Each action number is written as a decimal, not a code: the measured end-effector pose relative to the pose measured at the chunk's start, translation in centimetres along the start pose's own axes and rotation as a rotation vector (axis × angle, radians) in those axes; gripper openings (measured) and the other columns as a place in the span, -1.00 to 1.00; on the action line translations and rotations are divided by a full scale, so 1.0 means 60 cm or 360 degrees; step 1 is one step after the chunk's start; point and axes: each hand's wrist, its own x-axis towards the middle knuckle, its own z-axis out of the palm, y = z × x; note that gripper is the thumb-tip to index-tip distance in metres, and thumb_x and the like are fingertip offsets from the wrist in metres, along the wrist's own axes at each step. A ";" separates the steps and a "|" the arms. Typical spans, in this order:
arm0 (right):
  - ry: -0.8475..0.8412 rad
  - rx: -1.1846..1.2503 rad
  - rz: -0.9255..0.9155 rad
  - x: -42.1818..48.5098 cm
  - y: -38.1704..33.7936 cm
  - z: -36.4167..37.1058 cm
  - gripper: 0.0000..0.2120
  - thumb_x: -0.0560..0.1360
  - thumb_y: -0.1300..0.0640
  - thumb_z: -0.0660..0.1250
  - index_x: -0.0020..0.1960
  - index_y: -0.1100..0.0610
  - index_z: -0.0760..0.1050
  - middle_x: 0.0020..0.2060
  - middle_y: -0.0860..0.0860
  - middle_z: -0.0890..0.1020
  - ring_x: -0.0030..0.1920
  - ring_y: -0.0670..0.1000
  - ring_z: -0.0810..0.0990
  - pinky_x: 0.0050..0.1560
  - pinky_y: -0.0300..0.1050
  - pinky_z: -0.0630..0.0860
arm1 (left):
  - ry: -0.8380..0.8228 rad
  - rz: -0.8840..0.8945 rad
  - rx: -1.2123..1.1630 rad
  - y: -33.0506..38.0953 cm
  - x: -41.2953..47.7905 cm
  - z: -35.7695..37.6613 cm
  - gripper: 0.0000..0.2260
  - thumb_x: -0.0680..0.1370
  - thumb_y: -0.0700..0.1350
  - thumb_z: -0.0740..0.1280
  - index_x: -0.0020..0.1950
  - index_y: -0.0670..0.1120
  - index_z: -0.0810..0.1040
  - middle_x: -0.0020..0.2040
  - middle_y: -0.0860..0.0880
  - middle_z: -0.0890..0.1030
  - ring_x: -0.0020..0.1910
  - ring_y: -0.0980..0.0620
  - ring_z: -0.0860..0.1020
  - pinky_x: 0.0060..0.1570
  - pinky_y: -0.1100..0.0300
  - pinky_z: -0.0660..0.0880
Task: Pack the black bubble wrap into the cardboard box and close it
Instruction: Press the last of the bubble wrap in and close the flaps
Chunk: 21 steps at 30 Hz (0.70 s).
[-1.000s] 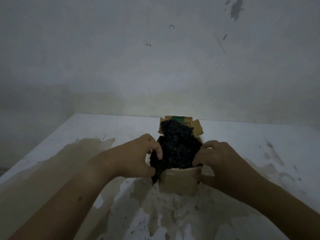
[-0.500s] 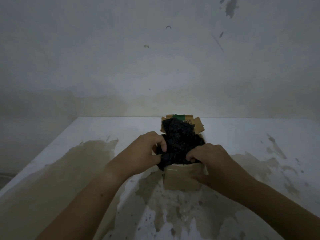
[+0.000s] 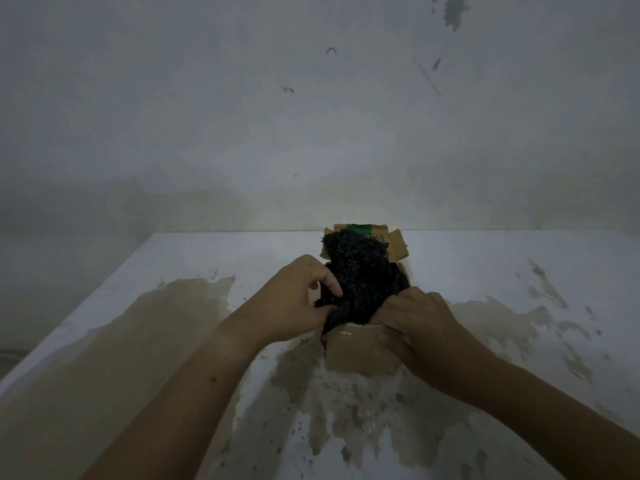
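A small cardboard box point(image 3: 356, 351) stands open on the table in the middle of the head view, its far flaps raised and marked with green print. Black bubble wrap point(image 3: 360, 271) bulges out of its top in a tall crumpled heap. My left hand point(image 3: 294, 299) grips the wrap's left side with curled fingers and thumb. My right hand point(image 3: 415, 323) curls over the wrap's near right edge, its thumb against the box's front wall. How deep the wrap sits inside is hidden.
The table point(image 3: 173, 271) is white with large worn brown patches. A stained grey wall point(image 3: 311, 133) rises right behind its far edge. The table's left edge runs diagonally at the left of the view.
Both hands have closed in on the wrap. The part that hung over the box's left front corner is now gathered above the opening. The right hand shifted from the box's side onto the wrap.
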 end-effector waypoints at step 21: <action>-0.0013 -0.0167 -0.0080 0.026 -0.018 0.012 -0.75 0.33 0.11 0.51 -0.04 -0.09 0.57 -0.08 -0.11 0.50 -0.13 -0.02 0.48 -0.08 -0.04 0.17 | -0.0536 -0.0505 -0.0457 -0.017 -0.007 -0.016 -0.66 0.43 0.07 0.49 0.15 0.13 0.49 0.20 0.05 0.49 0.04 -0.03 0.61 -0.11 0.13 0.58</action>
